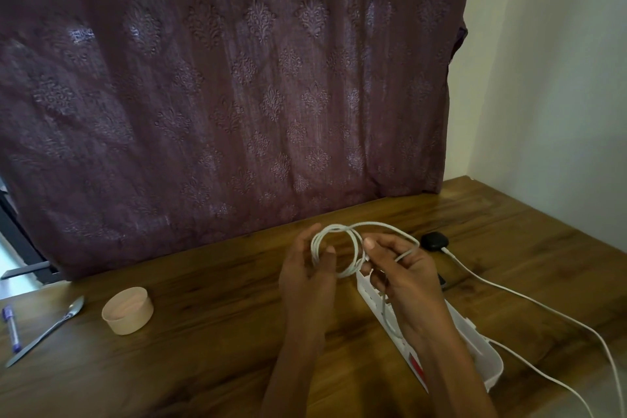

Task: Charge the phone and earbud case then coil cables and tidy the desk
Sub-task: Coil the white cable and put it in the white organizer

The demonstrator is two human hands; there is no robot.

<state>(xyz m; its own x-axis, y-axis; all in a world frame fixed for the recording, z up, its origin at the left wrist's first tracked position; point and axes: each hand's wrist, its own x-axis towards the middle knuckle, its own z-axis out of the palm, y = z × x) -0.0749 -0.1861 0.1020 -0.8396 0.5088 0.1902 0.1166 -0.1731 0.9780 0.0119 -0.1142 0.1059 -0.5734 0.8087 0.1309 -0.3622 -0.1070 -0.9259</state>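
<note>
The round beige tub (127, 310) sits open-topped on the left of the desk (220, 332), showing a pale pinkish inside; you cannot tell whether anything lies in it. Just left of it rest a spoon (64, 316) and, nearer the edge, a purple pen (12, 327).

The desk is dark wood-grain. A plum patterned curtain (220, 78) hangs behind it down to the tabletop, and a pale wall (559, 78) closes the right side.

You hold the white cable (339, 244) above the desk, between your two hands, wound into a ring of several turns. The ring stands roughly upright with its open face toward you. Your left hand (305, 268) grips its left side, thumb pressed across the strands. Your right hand (407, 275) curls around the loose run, which loops over the fingers and drops under the palm.

Below your right hand lies a long white power strip (475, 349), its long axis running from the hands toward the lower right. Beyond it sits the black earbud case (435, 241), with a second white cable (509, 292) plugged in and trailing off right.
</note>
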